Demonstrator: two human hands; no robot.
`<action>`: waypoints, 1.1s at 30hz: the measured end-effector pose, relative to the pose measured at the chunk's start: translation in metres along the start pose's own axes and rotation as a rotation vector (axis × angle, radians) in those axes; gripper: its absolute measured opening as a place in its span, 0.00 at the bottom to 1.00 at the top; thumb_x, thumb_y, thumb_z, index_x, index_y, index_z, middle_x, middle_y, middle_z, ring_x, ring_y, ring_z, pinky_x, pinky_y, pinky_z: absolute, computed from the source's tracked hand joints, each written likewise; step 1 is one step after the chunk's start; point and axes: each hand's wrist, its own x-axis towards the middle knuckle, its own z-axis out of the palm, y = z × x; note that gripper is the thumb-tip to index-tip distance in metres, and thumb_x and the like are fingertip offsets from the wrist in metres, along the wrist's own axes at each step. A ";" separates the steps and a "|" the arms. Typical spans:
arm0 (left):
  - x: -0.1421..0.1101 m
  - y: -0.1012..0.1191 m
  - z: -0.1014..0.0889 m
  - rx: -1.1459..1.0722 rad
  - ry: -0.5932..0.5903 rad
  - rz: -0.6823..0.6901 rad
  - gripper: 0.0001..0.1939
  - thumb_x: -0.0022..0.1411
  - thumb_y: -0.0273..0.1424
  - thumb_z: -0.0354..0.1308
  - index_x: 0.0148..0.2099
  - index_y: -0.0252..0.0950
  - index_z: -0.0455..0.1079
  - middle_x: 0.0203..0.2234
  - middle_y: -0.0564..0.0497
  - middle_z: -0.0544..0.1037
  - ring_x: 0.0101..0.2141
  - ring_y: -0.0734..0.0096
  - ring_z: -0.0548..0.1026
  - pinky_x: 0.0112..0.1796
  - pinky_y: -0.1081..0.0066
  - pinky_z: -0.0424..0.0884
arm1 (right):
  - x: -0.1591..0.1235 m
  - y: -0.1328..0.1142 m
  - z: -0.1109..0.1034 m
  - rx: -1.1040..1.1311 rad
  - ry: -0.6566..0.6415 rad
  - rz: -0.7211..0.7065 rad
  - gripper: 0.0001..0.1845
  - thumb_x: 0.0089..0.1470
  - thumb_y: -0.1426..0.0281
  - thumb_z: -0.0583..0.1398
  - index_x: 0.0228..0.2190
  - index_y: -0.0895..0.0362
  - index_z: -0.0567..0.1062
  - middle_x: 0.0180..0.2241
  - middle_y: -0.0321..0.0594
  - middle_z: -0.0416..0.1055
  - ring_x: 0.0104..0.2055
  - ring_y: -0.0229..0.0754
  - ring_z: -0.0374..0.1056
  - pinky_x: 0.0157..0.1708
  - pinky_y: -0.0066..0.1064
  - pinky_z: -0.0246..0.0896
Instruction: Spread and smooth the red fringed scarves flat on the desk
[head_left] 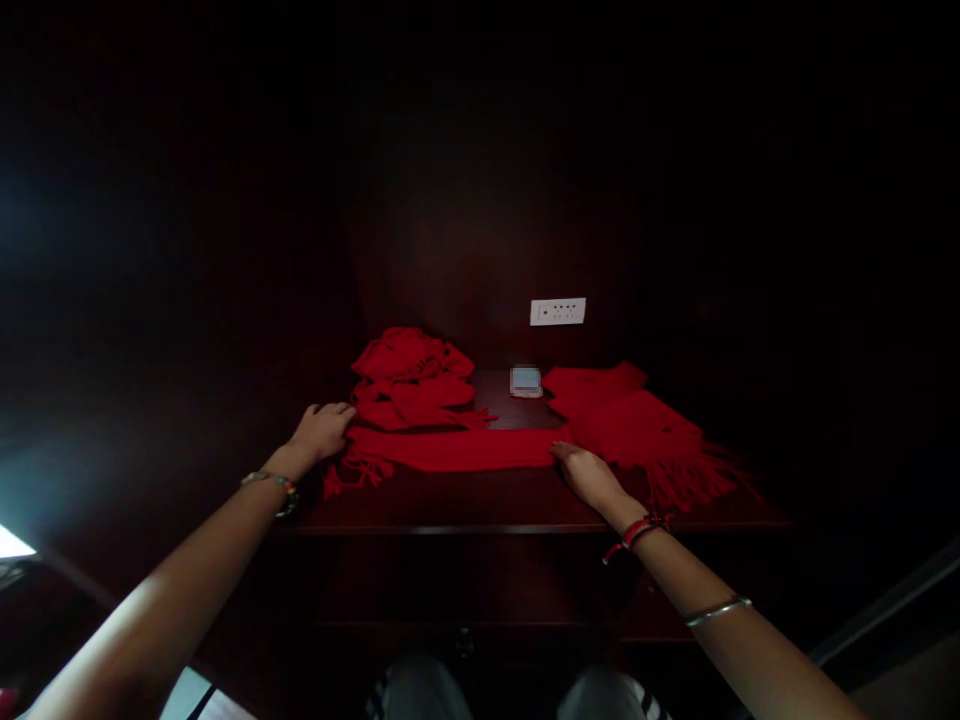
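Observation:
A long red scarf (457, 449) lies stretched flat across a dark wooden desk (480, 505). My left hand (324, 430) rests on its left end, fingers curled down on the cloth near the fringe. My right hand (589, 472) lies flat and open on the scarf's right part, fingers pointing left. Behind the left end sits a crumpled heap of red scarves (411, 378). To the right lies a folded stack of red scarves (637, 425) with fringe hanging toward the desk edge.
A small white phone-like device (526, 381) lies at the back of the desk. A white wall socket (557, 311) sits on the dark panel above it. My knees (517, 695) show below the desk edge. The surroundings are very dark.

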 end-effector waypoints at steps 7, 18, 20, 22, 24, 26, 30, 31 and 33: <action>-0.002 0.086 -0.011 -0.290 -0.122 0.389 0.34 0.50 0.34 0.53 0.59 0.44 0.48 0.58 0.46 0.50 0.56 0.58 0.48 0.52 0.57 0.46 | 0.013 -0.019 0.000 0.131 -0.014 -0.231 0.22 0.47 0.82 0.49 0.45 0.64 0.67 0.48 0.49 0.64 0.51 0.41 0.58 0.51 0.34 0.52; 0.004 0.143 0.008 -0.052 0.245 0.602 0.19 0.54 0.20 0.45 0.48 0.37 0.59 0.41 0.47 0.69 0.39 0.69 0.68 0.38 0.72 0.64 | 0.011 -0.010 0.008 0.235 0.053 -0.145 0.22 0.48 0.83 0.47 0.44 0.60 0.68 0.43 0.45 0.69 0.45 0.40 0.64 0.45 0.31 0.59; 0.000 0.140 0.008 -0.040 0.274 0.603 0.20 0.53 0.17 0.45 0.48 0.37 0.58 0.42 0.47 0.68 0.41 0.69 0.67 0.40 0.71 0.63 | 0.012 -0.010 0.006 0.254 0.089 -0.143 0.22 0.48 0.83 0.47 0.44 0.60 0.67 0.43 0.45 0.68 0.45 0.40 0.64 0.45 0.32 0.59; -0.004 0.138 0.008 -0.026 0.277 0.619 0.19 0.53 0.18 0.46 0.46 0.37 0.59 0.42 0.47 0.68 0.42 0.68 0.66 0.42 0.70 0.62 | 0.011 -0.011 0.005 0.270 0.093 -0.162 0.21 0.49 0.82 0.47 0.44 0.59 0.68 0.43 0.44 0.68 0.45 0.40 0.64 0.45 0.32 0.59; -0.008 0.137 0.008 -0.034 0.276 0.636 0.13 0.55 0.21 0.47 0.43 0.37 0.62 0.42 0.47 0.67 0.43 0.67 0.66 0.43 0.69 0.61 | 0.010 -0.011 0.005 0.270 0.071 -0.183 0.20 0.50 0.81 0.47 0.43 0.58 0.68 0.42 0.43 0.69 0.44 0.40 0.65 0.44 0.32 0.60; -0.008 0.136 0.009 -0.068 0.274 0.655 0.07 0.58 0.26 0.47 0.39 0.36 0.63 0.42 0.47 0.67 0.42 0.68 0.65 0.44 0.68 0.60 | 0.009 -0.011 0.005 0.255 0.049 -0.194 0.20 0.51 0.80 0.47 0.43 0.58 0.68 0.42 0.43 0.69 0.44 0.40 0.65 0.44 0.32 0.60; 0.000 0.129 0.013 -0.123 0.252 0.673 0.09 0.60 0.31 0.44 0.36 0.35 0.65 0.36 0.49 0.69 0.38 0.71 0.68 0.41 0.71 0.61 | 0.010 -0.010 0.006 0.220 0.041 -0.169 0.19 0.52 0.79 0.47 0.43 0.58 0.68 0.43 0.43 0.69 0.44 0.40 0.65 0.44 0.31 0.59; 0.003 0.126 0.014 -0.129 0.247 0.675 0.10 0.61 0.32 0.44 0.36 0.35 0.65 0.35 0.49 0.70 0.37 0.71 0.68 0.40 0.71 0.61 | 0.011 -0.010 0.006 0.213 0.041 -0.159 0.19 0.52 0.79 0.47 0.44 0.58 0.68 0.43 0.42 0.69 0.44 0.40 0.65 0.44 0.30 0.59; 0.007 0.119 0.014 -0.132 0.256 0.679 0.10 0.60 0.33 0.45 0.37 0.35 0.66 0.34 0.49 0.71 0.36 0.72 0.68 0.40 0.71 0.61 | 0.013 -0.010 0.006 0.198 0.040 -0.150 0.19 0.52 0.79 0.47 0.44 0.58 0.68 0.43 0.42 0.69 0.44 0.40 0.65 0.43 0.30 0.59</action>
